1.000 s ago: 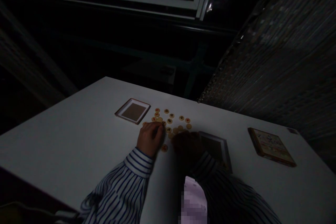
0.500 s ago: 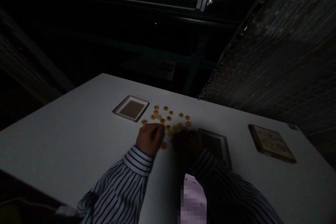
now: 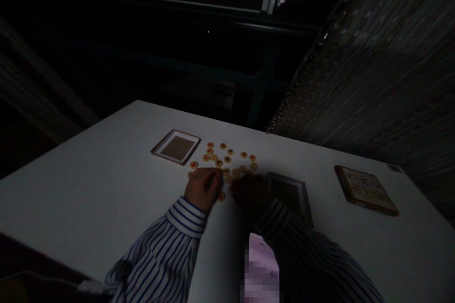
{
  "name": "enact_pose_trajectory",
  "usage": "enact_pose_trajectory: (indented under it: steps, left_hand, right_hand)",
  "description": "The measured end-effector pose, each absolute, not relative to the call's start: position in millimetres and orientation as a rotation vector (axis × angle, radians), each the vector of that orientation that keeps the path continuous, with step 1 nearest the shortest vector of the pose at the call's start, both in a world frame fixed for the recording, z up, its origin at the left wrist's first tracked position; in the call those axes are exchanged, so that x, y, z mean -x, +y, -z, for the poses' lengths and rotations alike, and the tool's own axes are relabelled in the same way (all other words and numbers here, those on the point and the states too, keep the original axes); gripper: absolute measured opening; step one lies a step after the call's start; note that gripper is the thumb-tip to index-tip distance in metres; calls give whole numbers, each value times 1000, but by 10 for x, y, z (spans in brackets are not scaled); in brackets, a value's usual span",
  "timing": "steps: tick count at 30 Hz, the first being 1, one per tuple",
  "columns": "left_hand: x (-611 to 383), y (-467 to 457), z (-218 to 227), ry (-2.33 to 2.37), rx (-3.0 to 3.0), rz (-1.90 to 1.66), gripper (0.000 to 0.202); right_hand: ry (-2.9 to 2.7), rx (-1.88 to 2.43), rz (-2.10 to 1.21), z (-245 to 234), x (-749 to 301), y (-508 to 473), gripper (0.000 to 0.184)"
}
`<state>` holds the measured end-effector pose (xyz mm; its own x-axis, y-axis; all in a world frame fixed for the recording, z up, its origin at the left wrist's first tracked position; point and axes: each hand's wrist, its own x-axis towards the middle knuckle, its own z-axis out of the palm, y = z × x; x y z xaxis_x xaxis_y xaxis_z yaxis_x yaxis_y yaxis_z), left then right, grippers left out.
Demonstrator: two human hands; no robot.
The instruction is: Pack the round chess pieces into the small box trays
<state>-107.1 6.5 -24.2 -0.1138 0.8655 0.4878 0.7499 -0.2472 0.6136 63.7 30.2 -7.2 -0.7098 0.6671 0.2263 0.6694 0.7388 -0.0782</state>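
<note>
Several round Chinese chess pieces (image 3: 227,159) lie loosely spread on the white table (image 3: 117,175), some showing red or black characters, others plain side up. My left hand (image 3: 202,189) rests at their near left side, its fingers curled in and closed; whatever they may hold is hidden. Just right of it lies a red-marked chess piece (image 3: 221,196). Deep in shadow, my right hand (image 3: 250,193) is low over the near right pieces, and its fingers cannot be made out. Beside that hand sits a shallow open box half (image 3: 286,194), partly covered by the right sleeve.
A second shallow open box half (image 3: 176,147) is left of the pieces. Farther right lies a flat box with a printed top (image 3: 366,189). A pink paper-like item with printed digits (image 3: 261,246) is between my forearms. A beaded curtain (image 3: 373,80) hangs at the right.
The view has shifted slightly. My left hand now covers more of the red-marked piece beside it, and another piece shows at its far left. Both hands stay in nearly the same places.
</note>
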Motion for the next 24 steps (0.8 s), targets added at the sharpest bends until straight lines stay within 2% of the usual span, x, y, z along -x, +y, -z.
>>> enact_pose_trajectory:
  steps: [10,19,24]
  left_hand:
    - [1048,26,195,1579,-2116,-1278,30]
    - [1003,-2,177,1462,-2237,-1285,37]
    - [1003,-10,163,1489,-2261,-1279,38]
  right_hand:
    - [-2498,1028,-107,68,-622,397,17]
    - [-2082,1014,-849,-22,-613,421,12]
    - [-1868,1044,-1036,-50,-613,362,16]
